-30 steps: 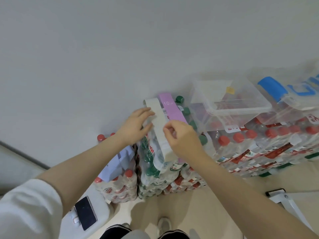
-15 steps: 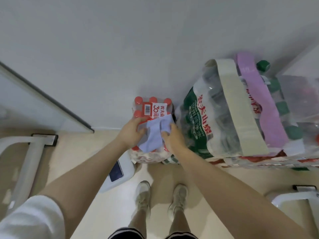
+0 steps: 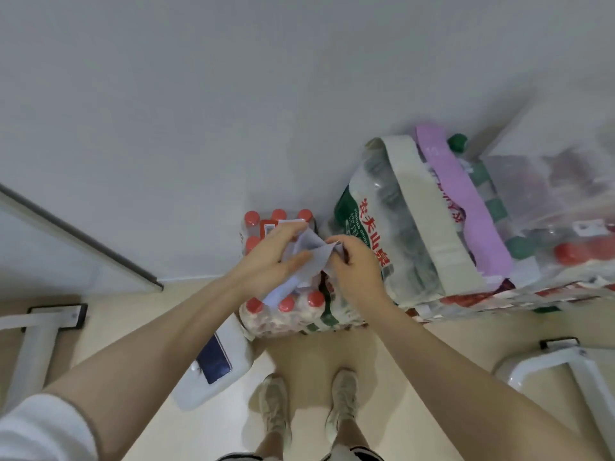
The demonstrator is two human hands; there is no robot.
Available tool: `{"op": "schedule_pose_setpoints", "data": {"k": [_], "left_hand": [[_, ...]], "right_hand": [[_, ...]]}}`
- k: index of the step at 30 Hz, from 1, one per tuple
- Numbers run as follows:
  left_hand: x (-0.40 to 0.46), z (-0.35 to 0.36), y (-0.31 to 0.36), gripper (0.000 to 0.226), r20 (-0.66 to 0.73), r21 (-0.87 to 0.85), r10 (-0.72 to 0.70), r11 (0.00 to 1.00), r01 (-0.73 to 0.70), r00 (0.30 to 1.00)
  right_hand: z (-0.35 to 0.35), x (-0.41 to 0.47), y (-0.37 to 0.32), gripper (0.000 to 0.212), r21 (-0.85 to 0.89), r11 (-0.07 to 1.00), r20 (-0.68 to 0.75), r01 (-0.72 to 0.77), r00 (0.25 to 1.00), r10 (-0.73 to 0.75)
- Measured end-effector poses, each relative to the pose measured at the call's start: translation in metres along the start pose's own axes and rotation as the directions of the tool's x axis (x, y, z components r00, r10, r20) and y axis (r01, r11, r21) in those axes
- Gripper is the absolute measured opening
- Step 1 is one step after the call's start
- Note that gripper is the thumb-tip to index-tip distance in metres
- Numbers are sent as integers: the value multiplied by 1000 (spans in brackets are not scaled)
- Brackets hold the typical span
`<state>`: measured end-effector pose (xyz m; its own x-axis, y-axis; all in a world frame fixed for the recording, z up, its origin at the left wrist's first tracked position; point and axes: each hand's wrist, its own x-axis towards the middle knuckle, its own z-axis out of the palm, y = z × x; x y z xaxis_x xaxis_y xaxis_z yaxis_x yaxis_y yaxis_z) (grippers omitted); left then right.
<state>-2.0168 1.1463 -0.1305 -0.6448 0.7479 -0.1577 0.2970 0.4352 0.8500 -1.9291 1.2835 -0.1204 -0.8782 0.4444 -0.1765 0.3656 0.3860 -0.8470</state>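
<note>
Lavender band [image 3: 307, 261], flat, creased, limp

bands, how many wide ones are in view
3: blue band held by the left hand and right hand, grey band and purple band draped over the tall bottle pack. More may be hidden.

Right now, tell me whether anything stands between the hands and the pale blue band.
Nothing visible does: the left hand and right hand both already pinch the pale blue band above the red-capped bottle pack.
</note>
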Motion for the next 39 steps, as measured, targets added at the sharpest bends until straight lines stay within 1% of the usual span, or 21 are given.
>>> {"op": "schedule_pose_setpoints", "data": {"k": [3, 6, 7, 9, 10, 11, 14, 15, 16, 18, 20, 22, 23, 26, 27, 29, 32, 33, 35, 37, 39], "left_hand": [[2, -16, 41, 48, -36, -52, 64, 996, -66, 997], [-1, -28, 89, 52, -67, -165, 145, 974, -154, 987], [-3, -30, 106, 57, -63, -181, 170, 967, -179, 983], [-7, -31, 139, 63, -58, -134, 233, 962, -239, 971], [-8, -31, 154, 61, -60, -98, 265, 958, -270, 962], [-9, -30, 168, 52, -67, -72, 290, 953, -295, 955], [-9, -27, 207, 17, -82, -42, 333, 941, -337, 940], [-9, -26, 219, 10, -73, -57, 329, 941, -333, 941], [-10, -24, 230, 10, -52, -107, 320, 940, -324, 946], [-11, -19, 250, 13, 23, -292, 279, 920, -261, 960], [-11, -12, 267, 13, 73, -449, 239, 875, -182, 968], [-10, 0, 280, 13, 95, -511, 217, 848, -139, 972], [-10, 7, 286, 14, 97, -491, 209, 860, -136, 973], [-11, 31, 301, 18, 92, -262, 147, 958, -118, 985], [-12, 39, 304, 18, 87, -226, 110, 970, -88, 990], [-17, 57, 308, 19, 77, -240, 45, 970, -26, 996], [-25, 85, 308, 29, -41, -300, -30, 954, 17, 999], [-29, 94, 306, 25, -91, -313, -43, 950, 12, 995], [-36, 109, 300, 8, -168, -310, -60, 951, 4, 984], [-43, 123, 298, 16, -201, -363, -82, 932, 3, 976], [-49, 135, 298, 17, -199, -489, -124, 872, 11, 972]], "right_hand": [[-35, -16, -32, 16, -13, 997, -24, 73, 997, -73], [-70, -29, -66, 27, 21, 987, -86, 158, 984, -155], [-84, -35, -78, 28, 24, 981, -114, 195, 975, -191], [-110, -45, -100, 16, 76, 964, -168, 253, 957, -238], [-123, -50, -109, 15, 105, 952, -199, 286, 944, -262], [-135, -54, -116, 17, 123, 939, -227, 322, 930, -289], [-172, -65, -127, 19, 178, 890, -272, 419, 891, -364], [-184, -67, -128, 22, 193, 879, -289, 437, 881, -375], [-196, -68, -128, 24, 212, 868, -306, 450, 874, -378], [-220, -68, -124, 26, 277, 844, -322, 459, 872, -369], [-243, -67, -116, 25, 356, 823, -302, 442, 888, -346], [-264, -70, -108, 22, 406, 821, -256, 402, 912, -320], [-274, -72, -103, 22, 400, 832, -230, 385, 921, -316], [-297, -78, -89, 21, 327, 879, -142, 348, 937, -318], [-303, -80, -84, 20, 300, 890, -117, 342, 940, -321], [-315, -83, -75, 20, 272, 901, -81, 337, 941, -327], [-331, -91, -63, 20, 346, 884, -11, 314, 944, -331], [-335, -93, -57, 21, 381, 878, 27, 290, 946, -324], [-338, -97, -44, 22, 473, 853, 102, 220, 948, -302], [-340, -102, -34, 21, 543, 825, 148, 157, 949, -278], [-345, -106, -28, 19, 529, 835, 148, 151, 953, -266]]}}
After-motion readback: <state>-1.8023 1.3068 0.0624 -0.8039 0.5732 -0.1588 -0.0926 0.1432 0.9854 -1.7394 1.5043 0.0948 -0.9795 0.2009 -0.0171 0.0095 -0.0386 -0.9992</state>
